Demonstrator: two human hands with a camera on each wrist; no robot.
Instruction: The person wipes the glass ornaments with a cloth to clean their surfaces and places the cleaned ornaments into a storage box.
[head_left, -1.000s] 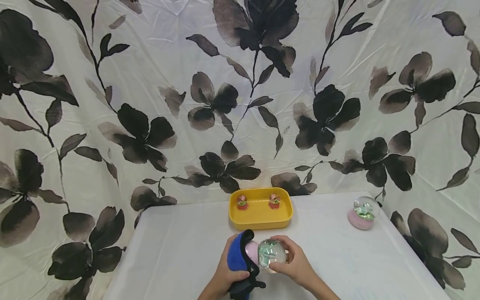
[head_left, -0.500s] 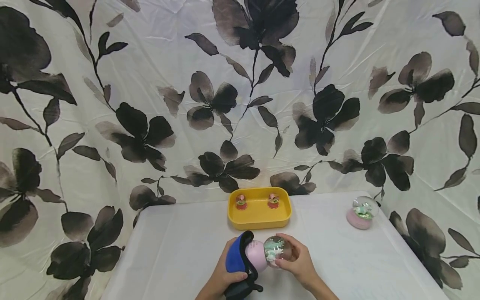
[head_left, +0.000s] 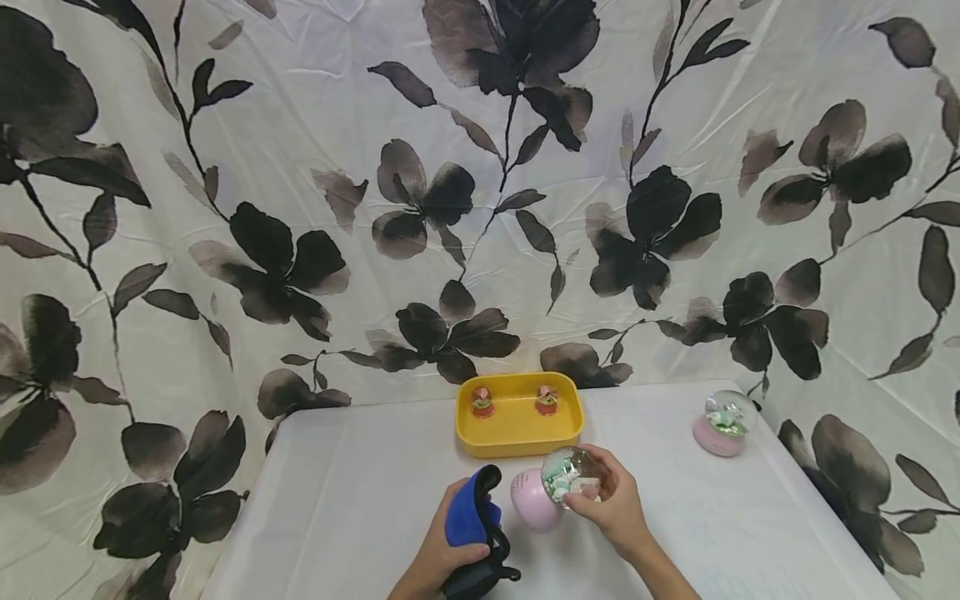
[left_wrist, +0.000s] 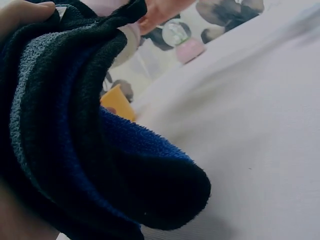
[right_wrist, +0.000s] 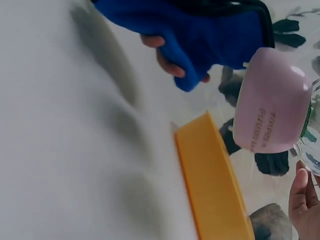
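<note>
A snow globe (head_left: 537,502) with a pink base is held up by its clear dome in my right hand (head_left: 621,508). The base points left, with small lettering on its side in the right wrist view. Greenish-white figures show inside the dome. My left hand (head_left: 435,542) grips a folded blue cloth (head_left: 467,515) with thick black edging, thumb across its near side. In the left wrist view the cloth (left_wrist: 145,140) has a fuzzy towel-like surface. A narrow gap separates cloth and globe in the head view.
Beyond the hands stands a yellow tray (head_left: 519,448) holding two small red-and-pink figurines, one left (head_left: 483,406) and one right (head_left: 547,402). A second pink-based snow globe (head_left: 720,437) sits at the table's far right. A floral curtain (head_left: 480,208) hangs behind the white table (head_left: 352,483).
The right hand has drawn the snow globe rightward and slightly up, out of the cloth's fold, baring its pink base. The left hand has shifted slightly left with the cloth.
</note>
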